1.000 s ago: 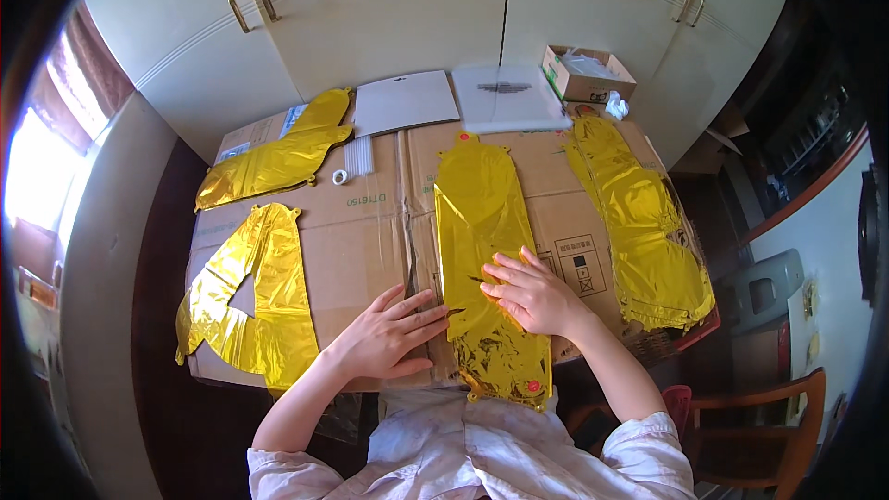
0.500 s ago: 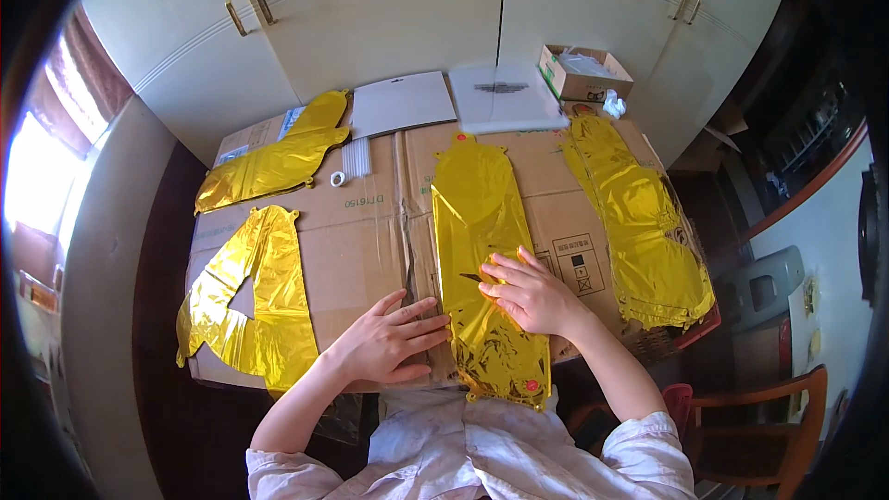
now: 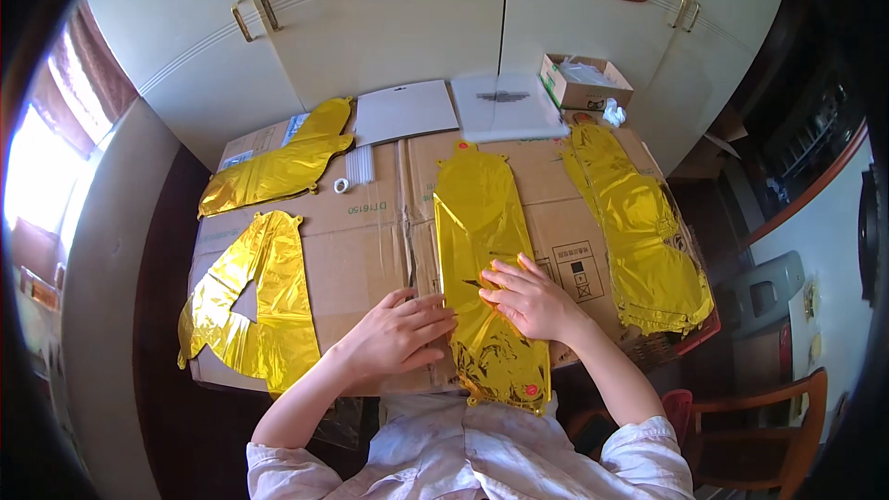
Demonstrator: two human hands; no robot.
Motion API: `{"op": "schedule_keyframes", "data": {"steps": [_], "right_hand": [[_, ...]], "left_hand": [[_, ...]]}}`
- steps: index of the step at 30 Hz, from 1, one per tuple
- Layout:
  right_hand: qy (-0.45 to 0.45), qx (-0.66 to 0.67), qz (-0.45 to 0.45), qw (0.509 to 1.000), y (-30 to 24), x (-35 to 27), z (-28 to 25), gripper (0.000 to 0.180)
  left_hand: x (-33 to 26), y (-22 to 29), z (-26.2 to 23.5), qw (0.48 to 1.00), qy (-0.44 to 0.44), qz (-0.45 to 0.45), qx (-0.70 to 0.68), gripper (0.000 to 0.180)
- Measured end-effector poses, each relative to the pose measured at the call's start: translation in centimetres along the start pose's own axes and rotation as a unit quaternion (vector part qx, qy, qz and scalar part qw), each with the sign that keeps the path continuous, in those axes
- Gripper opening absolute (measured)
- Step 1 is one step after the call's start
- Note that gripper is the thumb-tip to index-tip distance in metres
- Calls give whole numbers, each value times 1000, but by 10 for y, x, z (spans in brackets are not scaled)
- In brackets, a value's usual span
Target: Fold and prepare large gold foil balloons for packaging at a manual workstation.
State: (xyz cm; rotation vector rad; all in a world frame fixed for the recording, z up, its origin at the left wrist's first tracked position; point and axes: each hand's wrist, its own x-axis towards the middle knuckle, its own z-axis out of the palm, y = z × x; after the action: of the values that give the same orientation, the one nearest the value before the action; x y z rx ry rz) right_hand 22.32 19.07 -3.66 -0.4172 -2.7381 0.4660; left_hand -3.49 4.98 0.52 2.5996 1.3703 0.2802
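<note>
One fisheye head camera looks steeply down from close above the desk [image 3: 370, 231], facing the cupboard doors [image 3: 398, 28]; the person's forearms enter from below.

Glossy, crinkled gold foil balloon [image 3: 486, 268] is lying on matt brown corrugated cardboard sheets [image 3: 361, 241]; smooth cream cupboard doors [image 3: 398, 28] are shining softly.

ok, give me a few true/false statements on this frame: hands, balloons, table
1. Both hands rest on the middle foil balloon. True: left hand at its edge, right hand on top.
2. Four gold balloons lie on the cardboard. True.
3. The small box sits at the near edge. False: far right, by the cupboards.
4. The right hand holds scissors. False: it lies flat, fingers spread.
5. The tape roll lies on a balloon. False: on bare cardboard.
</note>
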Motion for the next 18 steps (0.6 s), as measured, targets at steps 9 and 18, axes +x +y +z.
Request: {"op": "schedule_keyframes", "data": {"steps": [9,18], "right_hand": [[0,-12,8,1000,-1,0,1,27],[4,0,8,1000,-1,0,0,30]], "left_hand": [[44,-28,19,997,27,-27,69,77],[50,-52,16,989,43,-74,120,95]]}}
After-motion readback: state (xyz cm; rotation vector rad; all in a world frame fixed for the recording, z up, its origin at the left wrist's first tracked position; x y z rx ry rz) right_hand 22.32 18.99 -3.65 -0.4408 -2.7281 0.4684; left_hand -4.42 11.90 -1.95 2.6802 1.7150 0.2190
